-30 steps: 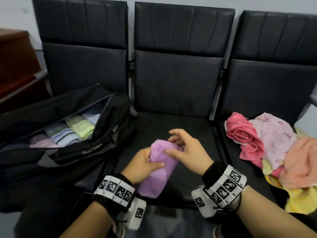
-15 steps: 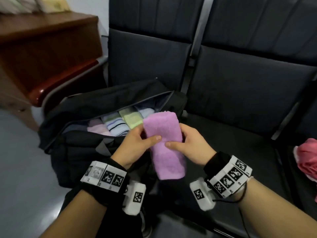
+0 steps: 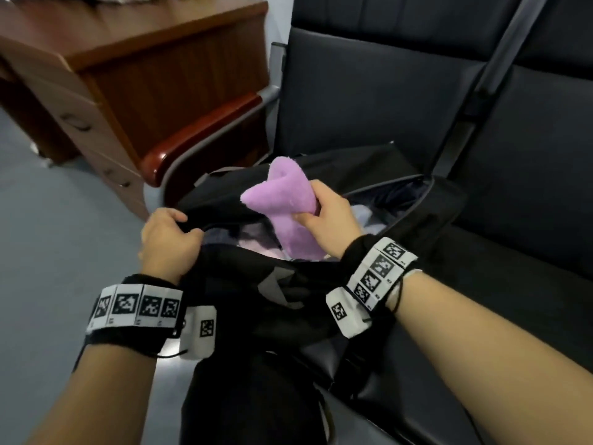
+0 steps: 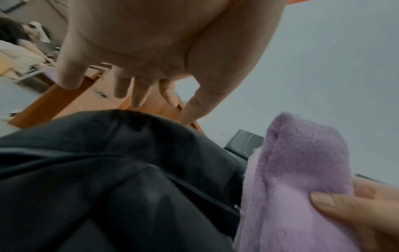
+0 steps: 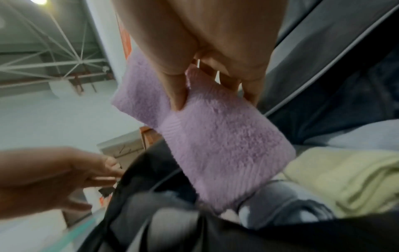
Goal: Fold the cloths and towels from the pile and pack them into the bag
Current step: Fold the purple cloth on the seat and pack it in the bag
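Markers [image 3: 138,306] on both wristbands show patterns, no readable writing.

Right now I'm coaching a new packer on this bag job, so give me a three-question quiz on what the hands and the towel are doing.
1. True or false: the purple towel lies flat on the seat.
2. Which hand holds the towel? A) left B) right C) both
3. Fill in: the left hand pulls at the rim of the black ____.

Key: 1. False; the right hand holds it in its grip over the open black bag. 2. B. 3. bag.
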Motion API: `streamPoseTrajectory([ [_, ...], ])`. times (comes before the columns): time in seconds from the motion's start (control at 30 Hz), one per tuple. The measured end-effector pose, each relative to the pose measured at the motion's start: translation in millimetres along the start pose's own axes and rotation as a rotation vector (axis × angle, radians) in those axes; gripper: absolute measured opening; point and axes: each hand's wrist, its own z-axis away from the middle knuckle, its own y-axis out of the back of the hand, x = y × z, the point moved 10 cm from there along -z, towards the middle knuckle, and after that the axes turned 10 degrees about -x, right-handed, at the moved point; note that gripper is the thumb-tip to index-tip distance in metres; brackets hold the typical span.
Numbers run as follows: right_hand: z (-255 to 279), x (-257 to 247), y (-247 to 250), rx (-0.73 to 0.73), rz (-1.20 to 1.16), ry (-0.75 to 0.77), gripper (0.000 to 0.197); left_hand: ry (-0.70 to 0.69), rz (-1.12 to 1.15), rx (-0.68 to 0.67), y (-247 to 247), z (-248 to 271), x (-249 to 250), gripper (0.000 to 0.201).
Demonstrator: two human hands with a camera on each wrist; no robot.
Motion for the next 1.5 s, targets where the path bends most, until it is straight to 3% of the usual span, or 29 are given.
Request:
streamPoseTrajectory([
  [0.07, -7, 5, -35, -0.124, 0.063, 0.006, 0.024, 0.079, 0.143, -0.042, -7, -11, -26, 0.038],
  [0.17, -5, 22, -82, -0.329, 0.174, -0.027, 0.035, 0.084, 0.138, -0.081, -14, -26, -45, 0.052],
  [0.37, 0, 33, -102, -0.459, 0.21, -0.018, 0.053, 0.093, 0.166, -0.167, -17, -43, -70, 0.042],
  [0.5, -12, 27, -90, -0.45, 0.385, -0.05, 0.034, 0.082, 0.1, -0.17, -16, -39, -75, 0.025],
  [0.53, -19, 27, -83, -0.431, 0.402, -0.075, 0.028, 0.058, 0.086, -0.168, -13, -37, -71, 0.017],
  [0.67, -51, 36, -48, -0.325, 0.575, -0.227, 0.021, -0.156, 0.114, -0.074, 20, -25, -28, 0.027],
  [0.73, -60, 37, -41, -0.296, 0.572, -0.263, 0.02, -0.259, 0.216, -0.004, 44, -16, 1, 0.022],
  [0.9, -77, 16, -81, -0.424, 0.674, -0.217, 0.038, -0.385, 0.348, 0.154, 92, 5, 49, 0.015],
  [1.0, -81, 6, -131, -0.587, 0.585, -0.169, 0.047, -0.424, 0.363, 0.195, 105, 14, 59, 0.012],
  [1.13, -92, -2, -161, -0.538, 0.192, -0.173, 0.037, -0.494, 0.337, 0.203, 107, 17, 62, 0.009],
  [1.3, -69, 42, -218, -0.767, 0.195, -0.314, 0.065, -0.541, 0.325, 0.173, 100, 19, 66, 0.009],
  [1.43, -72, 27, -230, -0.738, 0.219, -0.173, 0.083, -0.53, 0.311, 0.155, 94, 18, 68, 0.007],
  [1.5, -67, 25, -236, -0.819, 0.241, -0.167, 0.079, -0.536, 0.321, 0.151, 94, 19, 69, 0.006],
])
